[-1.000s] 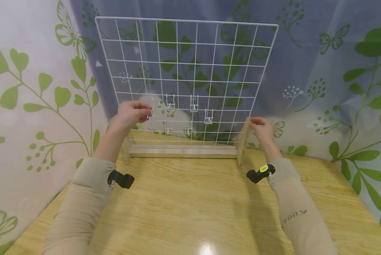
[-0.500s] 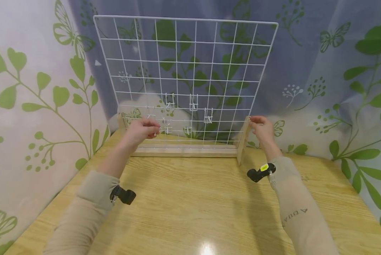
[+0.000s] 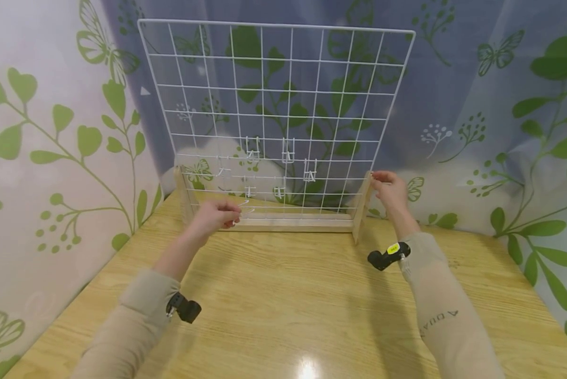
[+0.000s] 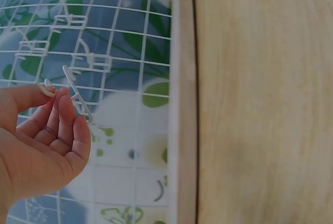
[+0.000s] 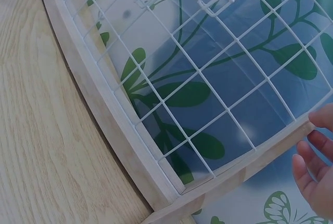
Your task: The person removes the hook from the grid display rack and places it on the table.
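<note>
My left hand (image 3: 214, 217) pinches a small white wire hook (image 4: 78, 95) between thumb and fingers, low in front of the left part of a white wire grid panel (image 3: 276, 24). The hook's prongs point away from the fingertips, toward the panel's bottom. My right hand (image 3: 391, 190) pinches the upper end of the panel's right wooden upright (image 5: 270, 151). Several similar white hooks hang on the grid's middle and lower rows, among them an upper left hook (image 3: 252, 153) and a right-hand hook (image 3: 310, 173).
A wooden base bar (image 3: 283, 228) and a left upright (image 3: 185, 192) carry the panel on the wood-grain table (image 3: 283, 295). Close behind it hangs a leaf-and-butterfly patterned curtain (image 3: 482, 105). Each wrist wears a black camera (image 3: 185, 307).
My left hand has moved down from the grid's left side to near the base bar, bringing the hook along. A hook now shows at the spot it left. My right hand stays on the upright.
</note>
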`<move>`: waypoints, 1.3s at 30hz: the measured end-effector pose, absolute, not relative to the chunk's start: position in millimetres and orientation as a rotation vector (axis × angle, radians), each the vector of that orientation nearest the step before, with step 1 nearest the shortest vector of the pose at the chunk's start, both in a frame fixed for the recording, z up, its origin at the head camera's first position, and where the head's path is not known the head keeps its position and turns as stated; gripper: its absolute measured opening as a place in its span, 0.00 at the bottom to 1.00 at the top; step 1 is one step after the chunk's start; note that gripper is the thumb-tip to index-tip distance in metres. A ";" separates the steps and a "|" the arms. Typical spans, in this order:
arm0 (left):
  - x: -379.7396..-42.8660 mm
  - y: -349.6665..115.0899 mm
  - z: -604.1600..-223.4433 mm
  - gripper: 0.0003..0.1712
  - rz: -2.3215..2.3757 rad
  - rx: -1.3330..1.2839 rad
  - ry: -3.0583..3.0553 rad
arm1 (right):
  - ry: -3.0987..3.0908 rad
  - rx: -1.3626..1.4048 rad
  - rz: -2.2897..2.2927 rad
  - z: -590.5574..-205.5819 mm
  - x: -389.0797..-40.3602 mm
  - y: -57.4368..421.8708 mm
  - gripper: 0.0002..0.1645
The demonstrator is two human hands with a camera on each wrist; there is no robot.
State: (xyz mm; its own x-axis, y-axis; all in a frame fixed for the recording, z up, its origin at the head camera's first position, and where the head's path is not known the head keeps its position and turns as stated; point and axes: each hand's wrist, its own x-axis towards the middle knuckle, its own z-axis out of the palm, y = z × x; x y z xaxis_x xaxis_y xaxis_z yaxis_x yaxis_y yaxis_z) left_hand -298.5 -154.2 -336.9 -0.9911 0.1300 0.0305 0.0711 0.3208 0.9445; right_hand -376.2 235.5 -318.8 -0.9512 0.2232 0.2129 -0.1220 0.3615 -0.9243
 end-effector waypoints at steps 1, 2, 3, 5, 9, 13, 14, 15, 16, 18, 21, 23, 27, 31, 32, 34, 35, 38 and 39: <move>-298.1 -154.4 -339.8 0.11 1.789 0.183 2.511 | -2.326 -0.082 1.619 -318.9 -375.9 235.8 0.18; -298.0 -154.8 -342.5 0.11 1.783 0.177 2.511 | -2.329 -0.077 1.616 -319.0 -375.8 236.2 0.18; -297.6 -155.3 -345.0 0.11 1.773 0.161 2.514 | -2.332 -0.073 1.613 -319.0 -375.5 236.4 0.18; -297.0 -156.1 -350.1 0.11 1.756 0.138 2.517 | -2.334 -0.066 1.615 -319.1 -375.4 236.8 0.18; -297.8 -157.7 -361.9 0.11 1.716 0.116 2.518 | -2.332 -0.064 1.619 -318.7 -374.5 236.6 0.19; -298.8 -160.4 -374.3 0.10 1.650 0.131 2.551 | -2.339 -0.064 1.619 -319.7 -374.3 237.0 0.19; -298.8 -160.8 -376.7 0.10 1.632 0.119 2.557 | -2.341 -0.064 1.616 -320.0 -374.3 237.3 0.19; -298.5 -161.2 -379.0 0.11 1.616 0.110 2.564 | -2.343 -0.064 1.613 -320.2 -374.3 237.6 0.19; -298.7 -161.6 -381.5 0.11 1.609 0.103 2.564 | -2.341 -0.069 1.619 -320.5 -374.6 238.1 0.19; -299.0 -162.3 -386.7 0.11 1.600 0.097 2.562 | -2.329 -0.071 1.628 -320.6 -374.6 238.2 0.19; -300.8 -164.2 -396.2 0.11 1.606 0.083 2.551 | -2.311 -0.069 1.646 -320.7 -375.1 237.5 0.19; -302.2 -166.1 -402.8 0.11 1.596 0.075 2.553 | -2.306 -0.063 1.647 -320.7 -375.4 236.7 0.19; -303.7 -169.3 -412.4 0.11 1.567 0.068 2.551 | -2.313 -0.062 1.644 -320.0 -375.3 235.3 0.19; -303.8 -167.9 -417.6 0.11 1.552 0.045 2.541 | -2.315 -0.065 1.651 -319.2 -374.9 235.5 0.19; -303.7 -166.9 -418.9 0.11 1.549 0.036 2.536 | -2.312 -0.066 1.657 -319.2 -374.9 235.7 0.19; -303.8 -164.8 -421.1 0.11 1.528 0.025 2.544 | -2.308 -0.062 1.661 -319.0 -375.4 236.5 0.19; -303.7 -163.7 -422.4 0.11 1.518 0.026 2.551 | -2.302 -0.062 1.666 -318.7 -375.6 236.6 0.19; -303.0 -161.9 -427.0 0.10 1.473 0.029 2.578 | -2.309 -0.066 1.668 -318.3 -375.3 236.0 0.19; -302.5 -161.8 -428.7 0.10 1.455 0.031 2.588 | -2.314 -0.069 1.668 -318.5 -375.4 235.8 0.19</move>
State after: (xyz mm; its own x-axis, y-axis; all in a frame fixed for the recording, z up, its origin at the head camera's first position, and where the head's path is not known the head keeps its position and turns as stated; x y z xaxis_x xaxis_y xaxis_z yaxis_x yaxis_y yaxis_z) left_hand -302.5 -161.8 -428.7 -0.9850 0.1019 -0.1394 -0.0662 0.5228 0.8499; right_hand -375.4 235.8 -318.5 -0.9575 0.2047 0.2030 -0.1279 0.3294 -0.9355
